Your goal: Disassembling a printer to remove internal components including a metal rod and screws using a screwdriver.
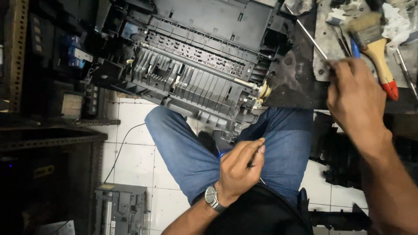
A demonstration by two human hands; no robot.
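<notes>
My left hand (238, 167), with a wristwatch, is closed around a thin tool with a blue end and a slim metal shaft. It hovers over my lap in blue jeans (187, 152). Just above it a dismantled grey printer chassis (196, 74) rests tilted, its metal roller shaft and cream gear (264, 90) facing me. My right hand (355, 98) reaches onto the dark workbench (296, 82) at the right. Its fingertips lie beside a blue-handled tool (355, 48) and a wooden-handled paintbrush (378, 45) with a red tip. I see that hand's fingers from behind, so its grip is hidden.
A long thin metal rod (307, 34) lies across the bench, with white rags (398, 24) at the top right. Dark metal shelving (48, 109) stands at the left. Another printer part (119, 209) and black plastic covers (339, 156) lie on the white tiled floor (135, 152).
</notes>
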